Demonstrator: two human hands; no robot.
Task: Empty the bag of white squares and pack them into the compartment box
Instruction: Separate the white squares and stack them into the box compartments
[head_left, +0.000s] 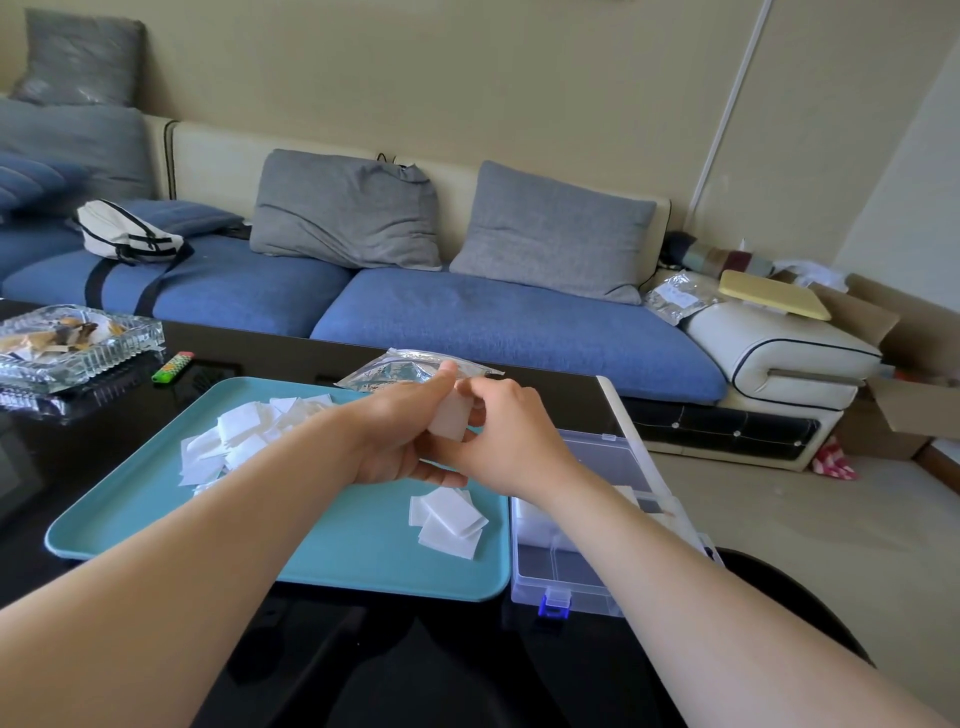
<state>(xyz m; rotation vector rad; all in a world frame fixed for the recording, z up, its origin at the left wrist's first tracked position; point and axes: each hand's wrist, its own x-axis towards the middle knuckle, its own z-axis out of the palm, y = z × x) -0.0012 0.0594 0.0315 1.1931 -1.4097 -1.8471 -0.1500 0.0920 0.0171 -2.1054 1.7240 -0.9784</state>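
Your left hand (400, 441) and right hand (498, 436) both grasp one small stack of white squares (449, 418) above the teal tray (332, 551) — press its edges even before you move. Then lower it flat into a free compartment of the clear box (566, 571), just right of the tray — loose squares (234, 447) wait there.

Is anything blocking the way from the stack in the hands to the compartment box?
Nothing visible. Both hands hold the stack of white squares over the teal tray; the compartment box sits just right of it, lid open, though the right forearm hides part.
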